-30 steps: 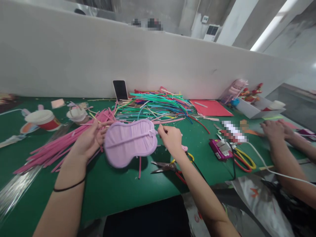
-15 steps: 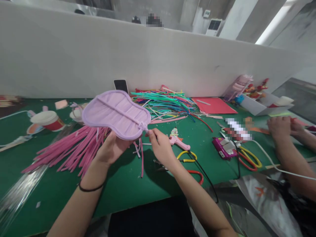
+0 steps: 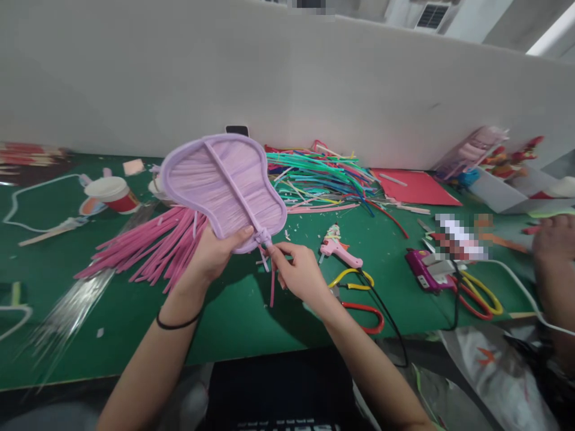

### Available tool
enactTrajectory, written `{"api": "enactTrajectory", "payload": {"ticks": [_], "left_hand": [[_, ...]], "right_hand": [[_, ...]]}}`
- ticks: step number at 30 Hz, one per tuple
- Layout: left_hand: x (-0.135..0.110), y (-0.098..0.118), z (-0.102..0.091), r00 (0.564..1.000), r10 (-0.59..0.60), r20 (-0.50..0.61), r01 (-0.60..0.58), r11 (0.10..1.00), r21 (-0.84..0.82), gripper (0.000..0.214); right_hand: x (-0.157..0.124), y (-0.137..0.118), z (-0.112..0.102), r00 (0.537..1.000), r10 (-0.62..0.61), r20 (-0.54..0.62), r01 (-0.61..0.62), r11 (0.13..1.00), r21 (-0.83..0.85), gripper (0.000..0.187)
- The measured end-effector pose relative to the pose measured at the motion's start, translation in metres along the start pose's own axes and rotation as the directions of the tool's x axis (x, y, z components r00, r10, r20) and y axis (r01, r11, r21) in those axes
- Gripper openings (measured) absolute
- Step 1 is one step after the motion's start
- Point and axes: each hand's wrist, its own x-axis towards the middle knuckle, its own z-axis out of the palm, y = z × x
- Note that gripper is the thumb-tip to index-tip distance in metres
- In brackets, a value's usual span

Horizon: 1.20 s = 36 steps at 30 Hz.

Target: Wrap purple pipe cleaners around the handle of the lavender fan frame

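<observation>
A lilac hand fan (image 3: pixel 227 188) made of pipe cleaners is held up over the table, with a rib down its middle and a knotted bit at its lower end. My left hand (image 3: pixel 215 251) grips its lower left edge, thumb on the face and the other fingers hidden behind. With fingertips pinched, my right hand (image 3: pixel 296 269) holds the short stem just under the knot. Beneath the fan lies a bundle of pink pipe cleaners (image 3: pixel 148 245). A pink glue gun (image 3: pixel 339 248) rests right of my right hand, near pliers with red and yellow handles (image 3: pixel 372 317).
Coloured pipe cleaners (image 3: pixel 314 173) are heaped at the back by a red sheet (image 3: pixel 417 187). A lidded paper cup (image 3: pixel 114 194) stands left. A purple power strip (image 3: pixel 426 272) and scissors (image 3: pixel 483 293) lie right, near another person's hand (image 3: pixel 554 245). Cords cross the table.
The fan has turned more upright, its far end swinging up. My left thumb now lies on its face near the knot. The view has shifted left and down.
</observation>
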Motion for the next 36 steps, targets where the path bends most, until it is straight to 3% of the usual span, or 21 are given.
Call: {"api": "enactTrajectory", "payload": {"ticks": [4,7,10,17,21,30,34,36], "left_hand": [[-0.001,0.004,0.004,1.0,-0.003,-0.008,0.003,0.999,-0.05,0.056],[-0.002,0.004,0.01,0.992,-0.125,0.027,0.128,0.968,-0.217,0.04],[-0.008,-0.003,0.017,0.973,-0.192,0.131,0.218,0.95,-0.223,0.038],[-0.015,-0.018,0.028,0.987,-0.143,0.069,0.152,0.976,-0.155,0.043],[-0.013,-0.019,0.027,0.991,-0.125,0.049,0.131,0.979,-0.156,0.043],[-0.009,-0.014,0.018,0.93,-0.275,0.244,0.323,0.928,-0.185,0.062],[-0.001,-0.012,0.011,0.982,-0.173,0.07,0.185,0.952,-0.244,0.032],[0.002,-0.014,0.008,0.991,-0.133,0.019,0.133,0.952,-0.277,0.03]], "right_hand": [[-0.004,0.006,0.008,0.998,-0.018,-0.068,0.022,0.998,0.06,0.034],[-0.007,0.011,0.02,0.986,-0.035,-0.165,0.063,0.983,0.17,0.032],[-0.006,0.013,0.03,0.974,-0.052,-0.219,0.105,0.965,0.241,0.032],[-0.002,0.02,0.04,0.971,-0.055,-0.235,0.116,0.96,0.254,0.035],[0.0,0.019,0.04,0.985,0.008,-0.172,0.054,0.934,0.353,0.039],[0.008,0.017,0.042,0.992,0.069,-0.104,0.003,0.821,0.571,0.039],[0.006,0.022,0.038,0.994,0.106,0.016,-0.095,0.803,0.588,0.045],[0.007,0.024,0.034,0.985,0.169,0.023,-0.144,0.749,0.646,0.049]]}}
